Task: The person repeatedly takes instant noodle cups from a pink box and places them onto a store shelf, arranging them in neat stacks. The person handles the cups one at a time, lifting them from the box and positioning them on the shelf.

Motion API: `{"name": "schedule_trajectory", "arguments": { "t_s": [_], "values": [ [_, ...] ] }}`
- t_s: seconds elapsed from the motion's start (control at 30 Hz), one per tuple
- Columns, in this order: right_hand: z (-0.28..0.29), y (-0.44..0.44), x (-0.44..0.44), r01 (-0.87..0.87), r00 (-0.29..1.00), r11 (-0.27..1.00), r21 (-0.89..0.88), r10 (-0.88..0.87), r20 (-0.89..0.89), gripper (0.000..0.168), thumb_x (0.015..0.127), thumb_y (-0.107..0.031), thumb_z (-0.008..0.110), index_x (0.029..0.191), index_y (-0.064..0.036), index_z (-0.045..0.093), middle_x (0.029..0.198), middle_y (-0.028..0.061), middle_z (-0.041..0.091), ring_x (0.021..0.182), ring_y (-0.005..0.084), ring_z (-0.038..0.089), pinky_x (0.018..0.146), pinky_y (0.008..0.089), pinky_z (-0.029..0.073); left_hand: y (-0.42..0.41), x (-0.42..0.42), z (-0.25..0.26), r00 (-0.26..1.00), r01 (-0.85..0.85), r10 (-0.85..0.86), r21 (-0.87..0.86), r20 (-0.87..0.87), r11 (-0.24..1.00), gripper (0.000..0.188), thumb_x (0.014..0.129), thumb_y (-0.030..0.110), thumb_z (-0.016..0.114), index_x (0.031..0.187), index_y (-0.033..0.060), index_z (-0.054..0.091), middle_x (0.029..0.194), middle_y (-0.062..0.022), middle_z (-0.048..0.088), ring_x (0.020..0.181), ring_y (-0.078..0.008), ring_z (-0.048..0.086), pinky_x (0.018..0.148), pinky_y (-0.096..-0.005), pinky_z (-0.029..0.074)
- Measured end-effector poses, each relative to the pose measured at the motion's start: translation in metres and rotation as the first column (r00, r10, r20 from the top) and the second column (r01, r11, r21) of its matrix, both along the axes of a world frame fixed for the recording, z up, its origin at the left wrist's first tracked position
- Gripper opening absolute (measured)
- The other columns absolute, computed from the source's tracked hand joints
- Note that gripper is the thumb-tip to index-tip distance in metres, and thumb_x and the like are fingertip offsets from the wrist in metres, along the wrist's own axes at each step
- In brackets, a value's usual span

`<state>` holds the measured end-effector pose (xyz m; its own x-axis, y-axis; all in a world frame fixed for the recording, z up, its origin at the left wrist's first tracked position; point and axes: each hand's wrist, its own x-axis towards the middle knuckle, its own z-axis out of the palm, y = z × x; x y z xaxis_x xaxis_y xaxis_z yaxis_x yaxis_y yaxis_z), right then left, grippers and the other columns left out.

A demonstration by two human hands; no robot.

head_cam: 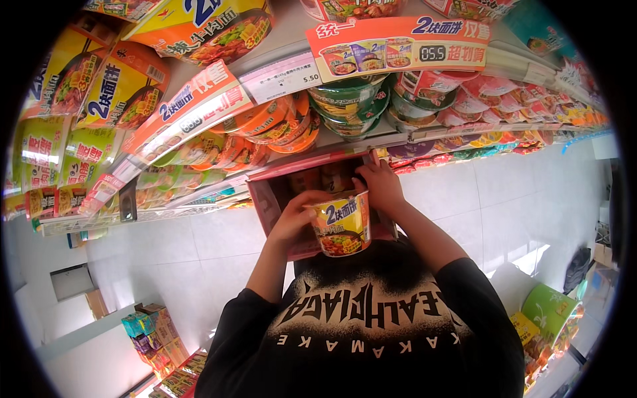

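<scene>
My left hand [295, 217] grips the left side of a yellow and orange instant noodle cup [343, 231], held upright above an open red cardboard box [264, 201] in front of my chest. At the cup's upper right, my right hand [379, 185] is by the box's right rim, its fingers bent; whether it holds the rim or also touches the cup, I cannot tell. More noodle cups [336, 178] lie inside the box in shadow. The box's far edge is close to the shelf front, and its lower part is hidden behind the cup and my hands.
Shelves ahead hold orange noodle cups [293, 124], green noodle bowls [351, 104] and pink packs [477, 97]. A price strip [398, 47] runs along the upper shelf edge. A green bucket-shaped display [550, 313] stands at lower right, and stacked cartons [157, 338] at lower left.
</scene>
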<state>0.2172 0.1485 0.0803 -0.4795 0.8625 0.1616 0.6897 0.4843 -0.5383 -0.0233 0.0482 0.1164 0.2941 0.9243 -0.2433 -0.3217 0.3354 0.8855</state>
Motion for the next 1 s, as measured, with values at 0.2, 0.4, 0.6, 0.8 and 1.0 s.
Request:
{"name": "schedule_trajectory", "arguments": {
  "t_s": [0.2, 0.4, 0.6, 0.8, 1.0],
  "values": [
    [-0.007, 0.0, 0.001, 0.003, 0.999, 1.0, -0.006, -0.004, -0.05, 0.013, 0.087, -0.017, 0.064, 0.097, -0.012, 0.066, 0.097, 0.0075, 0.066, 0.094, 0.0344, 0.059, 0.078, 0.0448, 0.053, -0.009, 0.005, -0.051, 0.996, -0.084, 0.084, 0.005, -0.029, 0.996, 0.07, 0.083, 0.028, 0.073, 0.14, 0.005, 0.041, 0.131, -0.01, 0.054, 0.123, -0.0216, 0.053, 0.1, -0.0365, 0.046],
    [-0.013, -0.001, 0.003, 0.011, 1.0, 0.999, 0.044, -0.012, 0.012, 0.014, 0.082, -0.014, 0.063, 0.096, -0.014, 0.063, 0.098, 0.0068, 0.065, 0.096, 0.034, 0.059, 0.077, 0.0437, 0.054, -0.028, 0.045, -0.007, 0.921, -0.221, 0.304, -0.313, 0.245, 0.924, 0.087, 0.083, 0.007, 0.07, 0.152, 0.018, 0.018, 0.139, -0.0139, 0.043, 0.124, -0.0259, 0.05, 0.103, -0.0435, 0.046],
    [-0.013, -0.002, 0.003, -0.015, 0.998, 0.997, -0.082, 0.019, 0.054, 0.032, 0.078, -0.019, 0.068, 0.11, -0.014, 0.064, 0.111, 0.009, 0.065, 0.102, 0.0347, 0.058, 0.085, 0.0426, 0.052, -0.021, 0.026, -0.008, 0.976, -0.214, 0.215, 0.014, -0.021, 0.977, 0.102, 0.065, 0.007, 0.083, 0.148, 0.0138, 0.025, 0.14, -0.0093, 0.043, 0.129, -0.0231, 0.046, 0.108, -0.0381, 0.041],
    [0.008, 0.001, 0.0, -0.011, 0.991, 0.993, -0.116, 0.026, 0.129, 0.059, 0.083, -0.023, 0.063, 0.133, 0.001, 0.044, 0.143, 0.0267, 0.041, 0.1, 0.0439, 0.058, 0.08, 0.052, 0.054, 0.011, -0.005, 0.116, 0.971, -0.203, 0.133, 0.398, 0.197, 0.894, 0.13, 0.053, 0.026, 0.098, 0.152, 0.0089, 0.015, 0.145, -0.0112, 0.039, 0.136, -0.0257, 0.04, 0.112, -0.0436, 0.036],
    [0.021, -0.002, -0.003, 0.036, 0.999, 0.996, -0.078, -0.033, 0.038, 0.023, 0.081, -0.025, 0.064, 0.096, -0.007, 0.068, 0.109, 0.0207, 0.06, 0.091, 0.0399, 0.06, 0.075, 0.0509, 0.055, 0.025, -0.033, 0.274, 0.962, -0.267, 0.211, 0.755, 0.173, 0.599, 0.124, 0.056, 0.031, 0.096, 0.15, 0.0094, 0.017, 0.142, -0.0109, 0.042, 0.132, -0.0268, 0.045, 0.109, -0.0445, 0.039]
  ]
}}
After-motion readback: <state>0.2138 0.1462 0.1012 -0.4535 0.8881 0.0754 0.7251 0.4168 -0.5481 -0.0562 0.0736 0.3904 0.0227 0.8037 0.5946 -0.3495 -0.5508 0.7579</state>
